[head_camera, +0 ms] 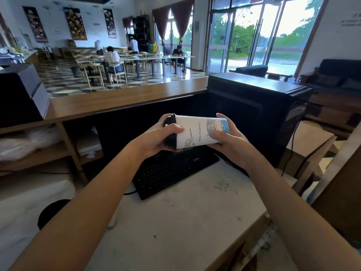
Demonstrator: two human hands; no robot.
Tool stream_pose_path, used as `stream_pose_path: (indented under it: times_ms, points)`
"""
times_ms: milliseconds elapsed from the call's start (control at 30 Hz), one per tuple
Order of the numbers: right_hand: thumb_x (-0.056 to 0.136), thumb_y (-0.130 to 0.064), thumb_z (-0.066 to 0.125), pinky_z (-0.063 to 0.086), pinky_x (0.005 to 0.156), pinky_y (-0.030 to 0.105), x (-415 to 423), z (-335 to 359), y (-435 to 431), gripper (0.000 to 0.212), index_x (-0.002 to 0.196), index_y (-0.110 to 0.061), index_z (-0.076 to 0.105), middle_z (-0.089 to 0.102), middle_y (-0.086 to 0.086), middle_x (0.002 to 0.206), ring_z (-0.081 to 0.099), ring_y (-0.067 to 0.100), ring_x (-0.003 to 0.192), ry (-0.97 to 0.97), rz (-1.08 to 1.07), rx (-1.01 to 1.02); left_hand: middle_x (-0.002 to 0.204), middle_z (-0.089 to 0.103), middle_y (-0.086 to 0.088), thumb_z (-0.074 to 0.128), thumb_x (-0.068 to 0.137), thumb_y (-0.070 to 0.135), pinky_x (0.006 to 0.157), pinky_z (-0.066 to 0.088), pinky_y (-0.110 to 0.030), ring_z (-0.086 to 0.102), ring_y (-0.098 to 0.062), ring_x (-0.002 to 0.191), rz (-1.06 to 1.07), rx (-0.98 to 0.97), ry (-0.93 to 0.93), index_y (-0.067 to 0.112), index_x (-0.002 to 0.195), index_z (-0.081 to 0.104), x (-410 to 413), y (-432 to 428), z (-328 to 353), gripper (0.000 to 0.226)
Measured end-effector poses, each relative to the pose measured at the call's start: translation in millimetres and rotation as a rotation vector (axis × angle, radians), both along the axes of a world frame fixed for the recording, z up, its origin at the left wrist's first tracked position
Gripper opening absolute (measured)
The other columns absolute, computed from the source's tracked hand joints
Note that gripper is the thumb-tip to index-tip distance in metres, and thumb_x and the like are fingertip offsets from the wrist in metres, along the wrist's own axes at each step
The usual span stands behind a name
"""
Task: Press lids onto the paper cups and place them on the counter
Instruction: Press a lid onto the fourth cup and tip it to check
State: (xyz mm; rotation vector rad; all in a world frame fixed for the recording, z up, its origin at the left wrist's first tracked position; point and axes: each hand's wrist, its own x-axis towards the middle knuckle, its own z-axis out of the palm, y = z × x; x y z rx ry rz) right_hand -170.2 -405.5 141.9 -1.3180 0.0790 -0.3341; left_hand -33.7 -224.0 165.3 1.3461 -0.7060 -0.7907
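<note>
Counter [117,98] lies beyond, up-forward of 2 hands. Paper cup [197,132] held sideways above keyboard [172,173], long axis left-right, mouth leftward. Base gripped by right hand [229,138], fingers [221,116] curled. Lid [171,133] squeezed onto rim by left hand [158,138], fingers wrapped round it.

White paper cup [197,132] horiz., black lid [172,133] on left end.

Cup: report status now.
Left hand grips the lid end, right hand the cup base. Held sideways over the keyboard, lid on its mouth. Not yet on the counter ahead.
</note>
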Motion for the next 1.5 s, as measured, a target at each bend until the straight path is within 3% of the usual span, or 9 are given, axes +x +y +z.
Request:
stream_pose_path:
  times_ms: [133, 333, 467, 567, 667, 900, 1100, 1267, 1500]
  points:
    - [0.082, -0.032, 0.059, 0.049, 0.098, 0.044, 9.7, -18.0, 13.6, 0.045, 0.125, -0.019, 0.051, 0.057, 0.013, 0.13, 0.055, 0.028, 0.121, -0.063, -0.005, 0.309, 0.124, 0.046, -0.008, 0.069, 0.066, 0.021, 0.066, 0.056, -0.037, 0.056, -0.032, 0.106, 0.078, -0.056, -0.129, 0.035, 0.106, 0.047, -0.6, -7.0, -1.2, 0.048]
    - [0.08, -0.029, 0.06, 0.045, 0.102, 0.044, 33.2, -8.7, 17.5, 0.046, 0.121, -0.012, 0.051, 0.064, 0.011, 0.115, 0.053, 0.027, 0.122, -0.29, -0.064, 0.646, 0.112, 0.046, 0.005, 0.076, 0.066, 0.024, 0.083, 0.057, -0.043, 0.053, -0.023, 0.107, 0.097, -0.059, -0.342, 0.035, 0.113, 0.042, 0.1, -24.4, 1.4, 0.059]
    - [0.087, -0.03, 0.059, 0.04, 0.106, 0.05, 54.3, 9.4, 6.3, 0.046, 0.126, -0.009, 0.048, 0.055, 0.015, 0.127, 0.05, 0.031, 0.125, -0.337, -0.152, 0.76, 0.114, 0.048, 0.004, 0.079, 0.067, 0.027, 0.093, 0.052, -0.042, 0.053, -0.021, 0.11, 0.137, 0.003, -0.39, 0.027, 0.122, 0.038, 8.7, -46.6, 13.1, 0.069]
    - [0.091, -0.03, 0.056, 0.043, 0.102, 0.05, 65.5, 27.8, -4.6, 0.038, 0.122, -0.007, 0.05, 0.06, 0.013, 0.113, 0.057, 0.026, 0.112, -0.332, -0.183, 0.67, 0.128, 0.042, -0.002, 0.08, 0.07, 0.029, 0.087, 0.046, -0.026, 0.046, -0.016, 0.113, 0.189, 0.105, -0.544, 0.019, 0.126, 0.04, 17.5, -57.1, 21.8, 0.07]
    - [0.093, -0.024, 0.055, 0.046, 0.098, 0.049, 74.1, 46.2, -14.1, 0.027, 0.114, -0.009, 0.052, 0.062, 0.01, 0.103, 0.06, 0.023, 0.101, -0.3, -0.178, 0.524, 0.125, 0.043, 0.0, 0.077, 0.075, 0.03, 0.076, 0.039, -0.018, 0.045, -0.012, 0.108, 0.207, 0.176, -0.645, 0.014, 0.13, 0.04, 26.0, -62.8, 28.5, 0.068]
    - [0.079, -0.013, 0.072, 0.055, 0.084, 0.043, 87.2, 87.6, -19.3, 0.022, 0.098, -0.01, 0.062, 0.069, 0.006, 0.094, 0.067, 0.022, 0.085, -0.121, -0.29, 0.045, 0.127, 0.054, 0.0, 0.077, 0.072, 0.041, 0.09, 0.047, -0.028, 0.055, -0.016, 0.11, 0.176, 0.255, -0.708, 0.018, 0.139, 0.035, 42.0, -75.0, 25.7, 0.082]
    - [0.072, -0.021, 0.079, 0.055, 0.088, 0.039, 92.5, 88.3, -20.2, 0.039, 0.105, -0.015, 0.061, 0.07, 0.003, 0.105, 0.068, 0.02, 0.095, -0.009, -0.36, -0.23, 0.128, 0.055, -0.001, 0.075, 0.071, 0.046, 0.1, 0.046, -0.039, 0.054, -0.019, 0.113, 0.185, 0.4, -0.784, 0.018, 0.135, 0.04, 50.6, -85.3, 21.1, 0.078]
    - [0.069, -0.027, 0.081, 0.054, 0.089, 0.038, 91.9, 72.0, -17.4, 0.046, 0.109, -0.018, 0.059, 0.068, 0.002, 0.108, 0.067, 0.018, 0.095, 0.075, -0.386, -0.33, 0.122, 0.056, -0.006, 0.074, 0.066, 0.053, 0.098, 0.047, -0.042, 0.055, -0.023, 0.108, 0.196, 0.556, -0.839, 0.018, 0.126, 0.048, 51.2, -93.9, 4.1, 0.075]
    - [0.069, -0.029, 0.08, 0.054, 0.089, 0.038, 88.1, 68.1, -19.8, 0.047, 0.109, -0.019, 0.059, 0.068, 0.0, 0.106, 0.067, 0.017, 0.094, 0.102, -0.384, -0.374, 0.118, 0.059, -0.004, 0.075, 0.065, 0.05, 0.099, 0.046, -0.042, 0.056, -0.023, 0.108, 0.178, 0.559, -0.792, 0.018, 0.123, 0.05, 48.8, -102.2, -4.4, 0.07]
